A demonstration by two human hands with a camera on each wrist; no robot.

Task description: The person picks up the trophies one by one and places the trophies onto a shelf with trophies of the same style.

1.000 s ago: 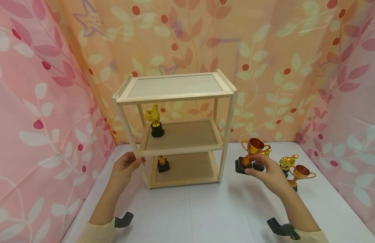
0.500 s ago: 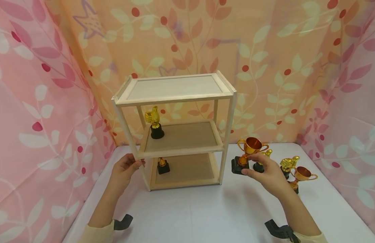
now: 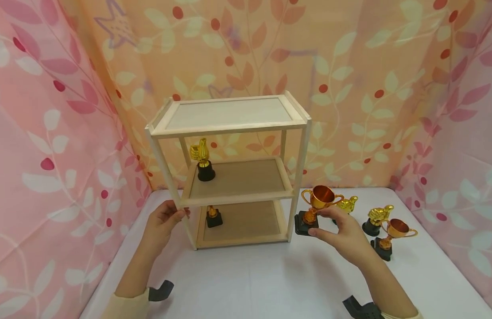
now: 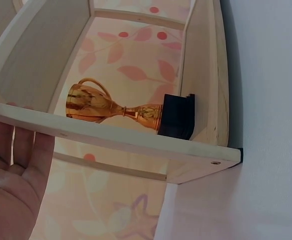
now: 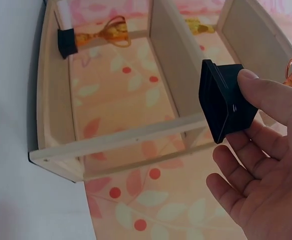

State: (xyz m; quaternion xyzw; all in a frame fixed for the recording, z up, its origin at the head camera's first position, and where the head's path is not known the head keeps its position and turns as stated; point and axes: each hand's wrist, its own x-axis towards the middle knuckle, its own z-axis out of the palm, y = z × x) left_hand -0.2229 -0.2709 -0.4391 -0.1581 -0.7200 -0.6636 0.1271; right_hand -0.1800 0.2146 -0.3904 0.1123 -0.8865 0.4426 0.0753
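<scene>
At the shelf unit's (image 3: pixel 230 114) front left post, my left hand (image 3: pixel 161 227) grips the wood with its fingers behind it. My right hand (image 3: pixel 345 237) pinches a gold trophy cup (image 3: pixel 322 197) low, by the stem and black base, just right of the front right post. The right wrist view shows the hollow underside of that black base (image 5: pixel 225 100), with the thumb on its edge. A thumbs-up trophy (image 3: pixel 202 153) stands at the left of the middle shelf. Another trophy cup (image 4: pixel 88 102) stands on the bottom shelf, its upper part hidden in the head view.
Right of my right hand, a thumbs-up trophy (image 3: pixel 377 215) and a trophy cup (image 3: pixel 397 228) stand on the white table (image 3: pixel 246 283). A second thumbs-up trophy (image 3: pixel 348 204) is partly hidden behind the hand. Patterned cloth (image 3: pixel 349 88) encloses the back and sides.
My right hand has carried the trophy cup left and slightly down, close to the front right post. The left hand has stayed on the left post.
</scene>
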